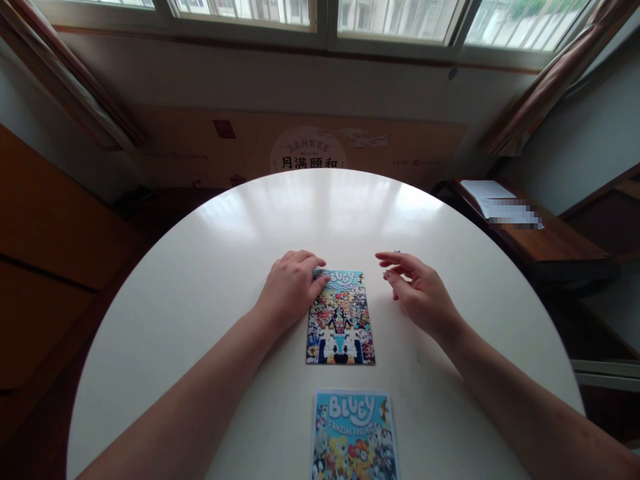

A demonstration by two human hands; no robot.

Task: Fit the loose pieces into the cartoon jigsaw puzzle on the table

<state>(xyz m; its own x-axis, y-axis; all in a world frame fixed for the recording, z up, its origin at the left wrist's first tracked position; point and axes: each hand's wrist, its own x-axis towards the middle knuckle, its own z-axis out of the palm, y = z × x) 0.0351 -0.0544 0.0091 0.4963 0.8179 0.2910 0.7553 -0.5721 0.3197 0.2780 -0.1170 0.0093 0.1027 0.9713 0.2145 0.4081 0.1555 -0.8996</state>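
A small jigsaw puzzle (341, 333) with a crowd of cartoon characters and a blue dog face lies flat on the white table. My left hand (294, 283) rests at its upper left corner, thumb on the picture and fingers stretched past the edge, holding nothing. To the right, apart from the puzzle, my right hand (415, 285) hovers with thumb and index finger pinched on a tiny puzzle piece (385, 274), mostly hidden. Another small dark bit (397, 252) shows just behind its fingers. Nearer me lies a matching picture card (354, 433) reading "Bluey Fanzine Project", cut off by the frame's bottom.
The round white table (165, 320) fills the middle, its curved edge all around. A wooden side table (560, 233) with papers (493, 190) stands at the right. Behind are a printed board (190, 150), windows and curtains (555, 87); an orange-brown cabinet (45, 267) is at the left.
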